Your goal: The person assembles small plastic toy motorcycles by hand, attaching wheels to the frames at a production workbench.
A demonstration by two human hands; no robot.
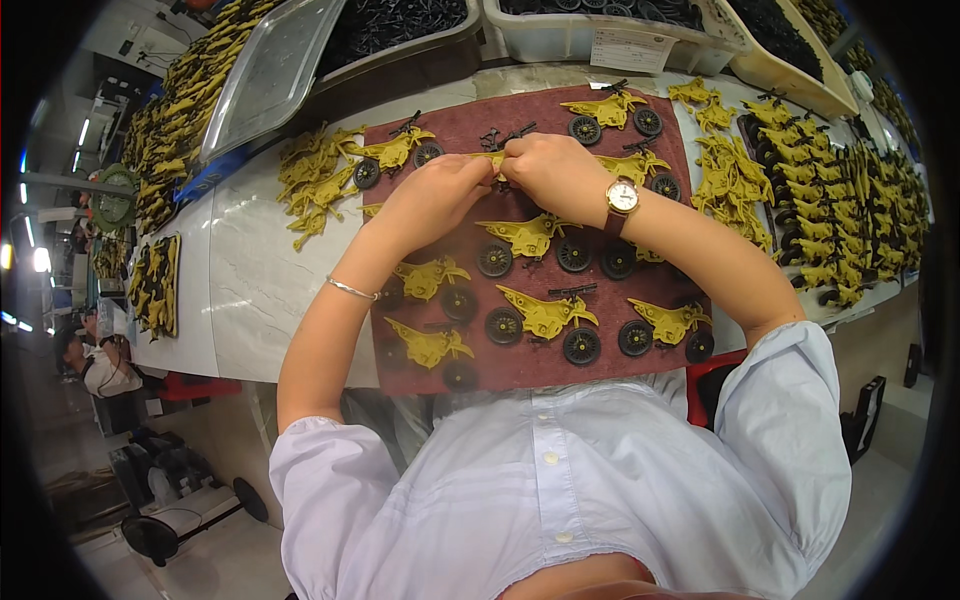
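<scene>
A: What holds the most up there?

B: Along the far edge of the pale marbled table [250,270] sit big open bins: a white bin [560,38] heaped with black parts, a yellow tray [790,70] likewise dark-filled, and a clear lidded tray [270,75] leaning over more black pieces.

A: And the work surface?

B: A dull maroon mat [530,360], felt-like, with finished toy motorcycles [545,318] in rows, yellow plastic bodies on black ribbed wheels. Loose yellow bodies [310,185] pile off its left edge; stacked finished ones [820,220] crowd the right.

A: Any free room?

B: Bare table left of the mat, up to the near edge.

A: The hands?

B: The left hand [435,195] and right hand [555,172] meet at the mat's upper middle, fingertips pinched together on a small yellow piece [492,160], mostly hidden between them. A watch [621,197] sits on the right wrist, a thin bracelet [350,290] on the left.
</scene>
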